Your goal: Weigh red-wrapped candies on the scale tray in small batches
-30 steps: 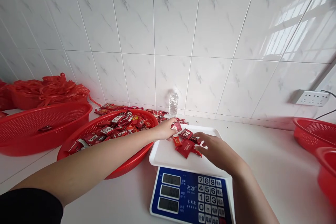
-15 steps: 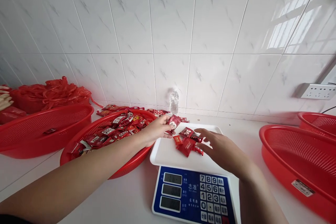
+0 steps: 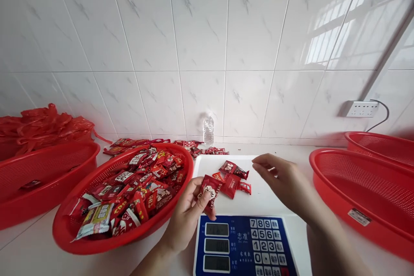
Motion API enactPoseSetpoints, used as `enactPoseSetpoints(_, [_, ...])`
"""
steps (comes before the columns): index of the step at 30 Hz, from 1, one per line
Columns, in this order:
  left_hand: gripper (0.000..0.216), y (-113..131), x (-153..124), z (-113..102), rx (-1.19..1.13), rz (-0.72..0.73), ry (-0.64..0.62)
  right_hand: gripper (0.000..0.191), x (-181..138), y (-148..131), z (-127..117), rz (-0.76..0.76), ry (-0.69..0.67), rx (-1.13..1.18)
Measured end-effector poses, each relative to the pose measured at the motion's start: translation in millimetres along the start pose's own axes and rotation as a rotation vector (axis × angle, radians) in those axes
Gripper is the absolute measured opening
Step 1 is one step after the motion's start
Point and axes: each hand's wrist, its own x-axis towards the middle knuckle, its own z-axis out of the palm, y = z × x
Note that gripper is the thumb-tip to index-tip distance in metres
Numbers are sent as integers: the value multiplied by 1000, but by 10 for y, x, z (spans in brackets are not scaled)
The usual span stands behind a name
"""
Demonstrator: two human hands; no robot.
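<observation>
My left hand (image 3: 190, 211) is closed around a dark red candy packet (image 3: 211, 189) with a cream emblem, in front of the scale's white tray (image 3: 202, 166). My right hand (image 3: 280, 177) hovers over the tray's right side, fingers stretched and loosely bent, with nothing visible in them. Its fingertips are just right of a small pile of red candy packets (image 3: 231, 185) lying on the tray. Below the tray is the scale's blue panel (image 3: 244, 246), with number keys and three displays. Left of my hands stands a red basket (image 3: 60, 224) full of wrapped snacks (image 3: 142, 185).
Another red basket (image 3: 74, 159) stands at far left, with red plastic bags (image 3: 54, 127) behind it. More red baskets (image 3: 326, 181) are on the right. A clear bottle (image 3: 208, 130) and loose red packets (image 3: 129, 143) line the tiled wall. A power strip (image 3: 360, 108) is on the wall.
My left hand has drawn back toward me and down, bringing the candy packet off the tray area. My right hand's fingers have moved away from the pile and closer together. The view has shifted.
</observation>
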Motion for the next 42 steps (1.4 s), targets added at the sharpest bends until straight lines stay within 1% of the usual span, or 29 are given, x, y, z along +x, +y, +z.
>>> enactPoseSetpoints(3, [17,-96,-50,-68,-48,15,52,25,17,145,165,-32,-216,-209])
enactPoseSetpoints(5, [18,-123,-81,-86,-79,32,80,29,15,239,311,-74,-307,-305])
enactPoseSetpoints(6, [19,-130,-93,-90,-93,42,90,30,12,278,383,-86,-331,-330])
enactPoseSetpoints(10, [22,-143,-120,-96,-133,90,166,33,14,357,587,-88,-368,-381])
enactPoseSetpoints(13, [21,-170,-129,-126,-126,127,213,32,56,319,607,-104,-378,-393])
enactPoseSetpoints(17, [18,-219,-150,-172,-77,152,198,33,180,216,594,-135,-354,-339])
enactPoseSetpoints(19, [18,-223,-162,-171,-54,155,189,41,264,197,648,-149,-359,-309])
enactPoseSetpoints(20, [19,-218,-167,-164,-42,156,189,49,307,201,694,-157,-378,-299])
enactPoseSetpoints(22, [20,-197,-174,-143,-18,157,205,66,388,227,813,-180,-443,-291])
enactPoseSetpoints(23, [21,-186,-177,-134,-9,159,217,72,423,242,877,-197,-480,-291])
enactPoseSetpoints(26, [22,-168,-182,-127,14,166,216,74,497,262,1039,-288,-553,-290])
enactPoseSetpoints(29, [23,-171,-188,-142,35,180,219,68,541,242,1127,-397,-541,-291])
enactPoseSetpoints(32, [23,-166,-193,-144,51,182,247,54,577,227,1174,-453,-474,-312])
enactPoseSetpoints(34, [23,-146,-193,-125,56,180,248,44,602,232,1206,-467,-423,-335])
enactPoseSetpoints(37, [24,-97,-193,-66,45,179,299,32,648,262,1262,-477,-361,-379])
enactPoseSetpoints(40, [25,-60,-192,-24,20,182,361,26,710,319,1293,-467,-317,-434])
enactPoseSetpoints(42, [25,-62,-188,-35,17,185,360,26,758,370,1284,-441,-284,-467])
